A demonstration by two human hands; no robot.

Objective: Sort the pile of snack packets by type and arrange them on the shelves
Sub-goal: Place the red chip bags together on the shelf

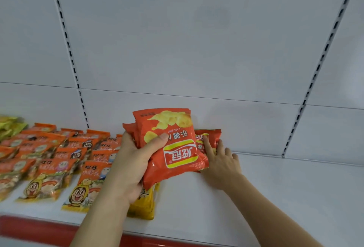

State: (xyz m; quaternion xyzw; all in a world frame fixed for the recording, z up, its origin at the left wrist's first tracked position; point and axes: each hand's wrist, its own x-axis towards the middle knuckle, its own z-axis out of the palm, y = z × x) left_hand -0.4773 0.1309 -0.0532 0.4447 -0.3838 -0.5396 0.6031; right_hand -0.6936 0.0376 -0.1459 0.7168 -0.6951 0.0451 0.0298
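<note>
The left hand (126, 160) grips a stack of red potato-chip packets (173, 144) above the white shelf (275, 187). The right hand (220, 160), fingers straight, presses another red packet (208, 138), probably the same kind, against the back panel (197, 49).

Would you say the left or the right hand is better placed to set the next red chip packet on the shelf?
Probably the left hand: it already grips the red packets just above the shelf. The right hand rests its fingers on the packet against the back wall, steadying it.
</note>
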